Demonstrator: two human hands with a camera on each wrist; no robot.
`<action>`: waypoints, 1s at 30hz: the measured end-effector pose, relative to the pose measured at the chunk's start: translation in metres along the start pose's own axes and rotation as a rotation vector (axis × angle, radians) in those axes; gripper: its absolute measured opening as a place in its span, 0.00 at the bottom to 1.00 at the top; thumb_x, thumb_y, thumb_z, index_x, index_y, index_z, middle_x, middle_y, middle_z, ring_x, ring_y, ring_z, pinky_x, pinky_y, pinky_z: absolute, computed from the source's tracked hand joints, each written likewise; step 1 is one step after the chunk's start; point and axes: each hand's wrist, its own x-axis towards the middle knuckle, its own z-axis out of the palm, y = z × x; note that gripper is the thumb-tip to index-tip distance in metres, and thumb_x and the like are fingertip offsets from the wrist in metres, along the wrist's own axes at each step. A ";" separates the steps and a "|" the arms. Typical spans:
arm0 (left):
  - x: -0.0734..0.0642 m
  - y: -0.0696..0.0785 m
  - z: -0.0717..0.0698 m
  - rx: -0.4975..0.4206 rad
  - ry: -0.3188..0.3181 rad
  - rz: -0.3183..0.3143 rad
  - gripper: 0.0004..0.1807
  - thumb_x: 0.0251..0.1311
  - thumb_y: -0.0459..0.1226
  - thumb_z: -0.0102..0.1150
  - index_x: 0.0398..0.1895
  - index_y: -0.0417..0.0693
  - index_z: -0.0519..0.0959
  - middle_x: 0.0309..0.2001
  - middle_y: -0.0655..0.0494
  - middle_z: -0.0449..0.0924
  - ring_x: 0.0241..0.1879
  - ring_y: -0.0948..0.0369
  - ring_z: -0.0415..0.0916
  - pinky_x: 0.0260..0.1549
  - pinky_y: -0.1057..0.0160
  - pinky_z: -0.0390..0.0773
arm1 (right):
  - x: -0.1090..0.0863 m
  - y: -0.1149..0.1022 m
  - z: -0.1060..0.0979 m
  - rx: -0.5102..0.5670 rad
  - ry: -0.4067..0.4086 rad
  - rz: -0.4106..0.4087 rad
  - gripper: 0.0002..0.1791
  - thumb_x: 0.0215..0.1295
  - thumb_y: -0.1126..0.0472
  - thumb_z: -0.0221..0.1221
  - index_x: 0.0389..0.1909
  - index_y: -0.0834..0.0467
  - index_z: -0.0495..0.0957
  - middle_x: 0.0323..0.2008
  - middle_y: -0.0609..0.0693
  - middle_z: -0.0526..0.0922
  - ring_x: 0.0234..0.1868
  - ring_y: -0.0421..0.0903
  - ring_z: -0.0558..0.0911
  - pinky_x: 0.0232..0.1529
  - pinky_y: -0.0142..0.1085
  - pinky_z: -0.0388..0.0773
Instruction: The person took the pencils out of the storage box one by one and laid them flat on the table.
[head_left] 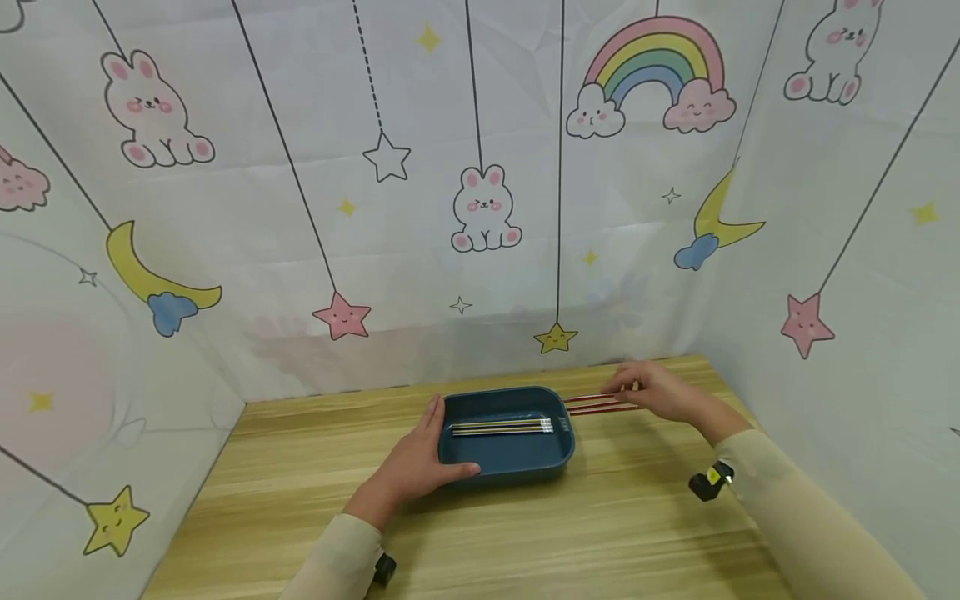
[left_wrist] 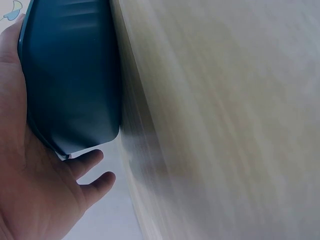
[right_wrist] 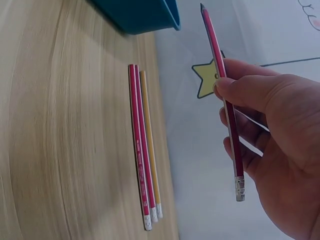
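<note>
My left hand (head_left: 420,454) grips the left end of a dark blue rectangular dish (head_left: 510,477), its thumb on the near rim and its fingers along the left side. Inside the dish lies a row of several pencils (head_left: 498,428), their eraser ends to the right. To the right of the dish, my right hand (right_wrist: 280,115) pinches a red pencil (right_wrist: 231,120) between thumb and fingers, above the table. The dark tip of that pencil points toward the dish. Below it, two red pencils (right_wrist: 139,150) and a yellow pencil (right_wrist: 151,140) lie side by side on the wood.
The wood-grain table (head_left: 525,542) spreads beneath and around the dish. White cloth (head_left: 420,250) printed with rabbits, stars and moons closes off the back and both sides. A small black device (head_left: 705,485) is strapped to the right wrist, another (head_left: 385,569) to the left.
</note>
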 end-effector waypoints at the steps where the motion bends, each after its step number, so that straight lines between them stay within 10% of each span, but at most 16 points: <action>1: 0.000 0.000 0.000 -0.001 0.000 -0.001 0.75 0.59 0.74 0.71 0.93 0.47 0.39 0.92 0.48 0.35 0.81 0.36 0.63 0.75 0.35 0.69 | -0.001 0.002 0.000 -0.001 0.001 -0.001 0.14 0.78 0.71 0.65 0.56 0.56 0.93 0.50 0.48 0.89 0.52 0.50 0.84 0.50 0.44 0.83; 30: -0.003 0.002 -0.003 -0.009 -0.002 0.008 0.75 0.58 0.75 0.71 0.93 0.47 0.40 0.92 0.48 0.36 0.81 0.36 0.63 0.75 0.36 0.69 | -0.016 0.034 0.013 0.046 0.067 0.001 0.12 0.75 0.72 0.67 0.52 0.58 0.93 0.48 0.51 0.91 0.49 0.48 0.88 0.46 0.38 0.85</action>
